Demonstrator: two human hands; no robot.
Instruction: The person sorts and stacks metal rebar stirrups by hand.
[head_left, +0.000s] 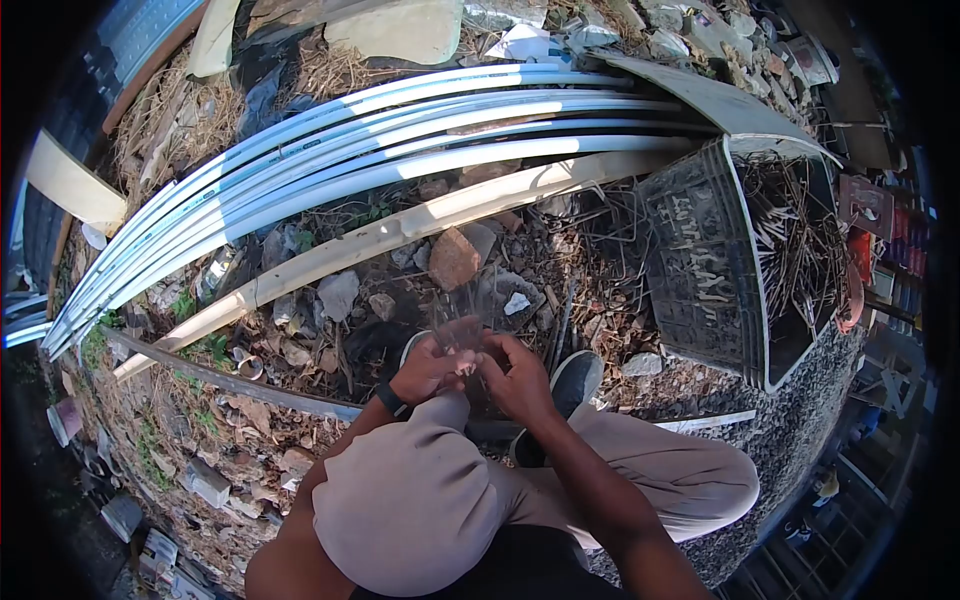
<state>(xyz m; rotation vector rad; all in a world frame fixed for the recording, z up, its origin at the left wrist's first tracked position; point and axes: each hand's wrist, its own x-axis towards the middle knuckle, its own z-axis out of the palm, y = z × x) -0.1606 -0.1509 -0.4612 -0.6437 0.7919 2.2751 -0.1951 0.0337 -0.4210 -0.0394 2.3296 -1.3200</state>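
Plastic, thin and clear (pixel 464 306), just beyond bent knee (pixel 405 490), above rubble. Was held between both hands: in left hand (pixel 425 372), gripped with fingers curled nearly closed; in right hand (pixel 515 377), pinched between bent thumb and fingertips. Ran lengthwise away from the body, with far end toward reddish stone (pixel 455 259), roughly crosswise to wooden pole (pixel 420 222) and white pipes (pixel 300 190). Looked too blurred at the edges for exact outline.
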